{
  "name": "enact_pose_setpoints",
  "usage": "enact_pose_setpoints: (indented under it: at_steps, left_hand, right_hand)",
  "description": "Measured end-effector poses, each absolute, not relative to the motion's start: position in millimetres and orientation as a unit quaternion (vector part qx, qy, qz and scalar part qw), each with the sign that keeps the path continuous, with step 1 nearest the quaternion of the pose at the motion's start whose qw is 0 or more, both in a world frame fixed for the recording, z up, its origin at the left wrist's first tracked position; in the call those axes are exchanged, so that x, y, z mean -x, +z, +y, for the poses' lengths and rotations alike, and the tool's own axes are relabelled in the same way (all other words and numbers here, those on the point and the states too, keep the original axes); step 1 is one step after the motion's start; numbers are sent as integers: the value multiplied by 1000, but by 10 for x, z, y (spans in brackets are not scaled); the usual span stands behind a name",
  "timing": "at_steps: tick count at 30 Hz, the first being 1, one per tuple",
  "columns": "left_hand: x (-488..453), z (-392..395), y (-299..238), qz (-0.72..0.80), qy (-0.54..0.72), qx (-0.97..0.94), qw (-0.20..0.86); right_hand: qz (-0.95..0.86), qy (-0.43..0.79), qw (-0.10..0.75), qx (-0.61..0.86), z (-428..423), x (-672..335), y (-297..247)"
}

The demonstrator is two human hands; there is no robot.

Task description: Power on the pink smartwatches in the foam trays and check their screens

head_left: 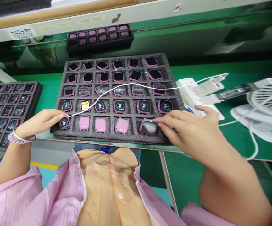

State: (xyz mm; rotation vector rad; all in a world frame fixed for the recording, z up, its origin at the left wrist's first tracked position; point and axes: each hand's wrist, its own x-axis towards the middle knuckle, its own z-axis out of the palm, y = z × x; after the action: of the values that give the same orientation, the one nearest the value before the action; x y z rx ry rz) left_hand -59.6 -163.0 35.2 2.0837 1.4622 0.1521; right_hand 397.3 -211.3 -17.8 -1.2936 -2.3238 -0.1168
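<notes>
At the front left corner of a dark foam tray (pixel 133 135), my left hand (pixel 42 121) pinches the upper edge of a purple smartwatch (pixel 64 123) with a lit screen. A thin white cable (pixel 131 84) ends at those fingertips; whether it is joined to the watch I cannot tell. At the front right compartment, my right hand (pixel 190 127) has its thumb and fingers closed on the edge of another purple smartwatch (pixel 148 127), tilted, its screen dark with a pale reflection. Between the hands, several watches (pixel 100 125) lie with plain pink sides up. One watch (pixel 85 105) shows a yellow screen.
A second foam tray of watches (pixel 35 94) stands at the left. Behind is a narrower black tray (pixel 98 47) with pink pieces. On the right are a white power strip (pixel 185 83) with plugged adapters and a white fan (pixel 268 97). A shelf edge (pixel 84 23) crosses the top.
</notes>
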Motion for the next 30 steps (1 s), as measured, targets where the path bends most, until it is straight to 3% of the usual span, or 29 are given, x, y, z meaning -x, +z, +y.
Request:
enact_pose_setpoints:
  at_steps: [4,8,11,13,19,21,24,30]
  left_hand:
    - [580,-1685,391,571,88,-749,324]
    - [426,-1797,433,612,173,-736,231]
    - [204,-1894,372,534,200,-793,216]
    - [43,-1957,298,480,164,-839,195]
    - [-270,-2054,265,423,6,-904,-70]
    - [-275,-2017,321,403,-16,-909,-103]
    - [-170,-1882,397,393,8,-918,-50]
    - [136,-1589,408,474,67,-837,264]
  right_hand:
    - [-855,-77,198,473,-2055,-3945,-257]
    - [-857,-70,191,473,-2080,-3943,-242]
    - [-852,-63,197,481,-2087,-3950,-240]
    - [-849,-62,196,486,-2090,-3952,-243]
    - [-843,-93,196,492,-2127,-3902,-238]
    - [-837,-104,200,498,-2140,-3870,-239]
    - [-831,-110,209,504,-2155,-3837,-250]
    - [-829,-105,233,498,-2172,-3839,-269]
